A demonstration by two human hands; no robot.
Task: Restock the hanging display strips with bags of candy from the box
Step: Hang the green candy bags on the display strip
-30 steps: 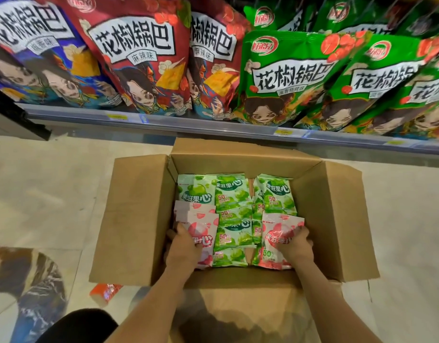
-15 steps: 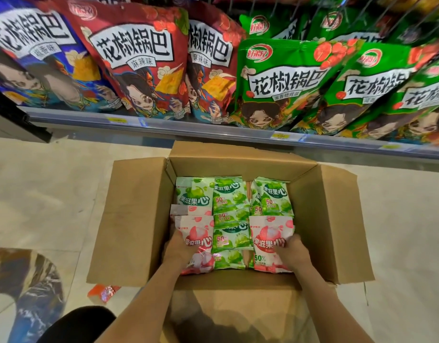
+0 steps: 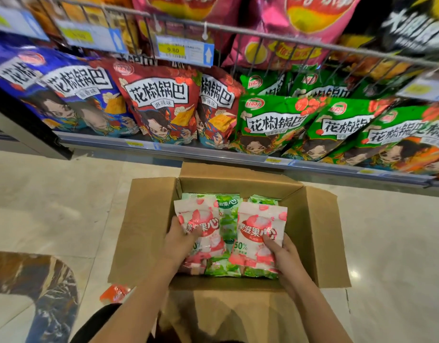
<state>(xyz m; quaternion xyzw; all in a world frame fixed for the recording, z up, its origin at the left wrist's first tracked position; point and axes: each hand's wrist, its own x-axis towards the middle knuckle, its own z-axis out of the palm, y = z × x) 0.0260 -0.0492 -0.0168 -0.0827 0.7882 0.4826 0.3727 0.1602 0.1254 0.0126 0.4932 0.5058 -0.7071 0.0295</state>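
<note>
An open cardboard box [image 3: 144, 231] stands on the floor below me, with green candy bags [image 3: 228, 219] packed inside. My left hand [image 3: 181, 241] grips a pink and white candy bag [image 3: 198, 214] by its lower half and holds it upright above the green ones. My right hand [image 3: 282, 251] grips a second pink and white candy bag [image 3: 260, 224] the same way, at the box's right side. No hanging display strip is in view.
A low shelf just behind the box holds large blue, red [image 3: 161, 105] and green snack bags [image 3: 270, 125]. Above it a wire rack [image 3: 263, 33] carries price tags [image 3: 183, 50] and more bags. An orange wrapper [image 3: 114, 293] lies on the tiled floor at the box's left.
Both hands have lifted their pink bags up out of the stack inside the box. My head has tilted up, bringing the wire rack and price tags into view.
</note>
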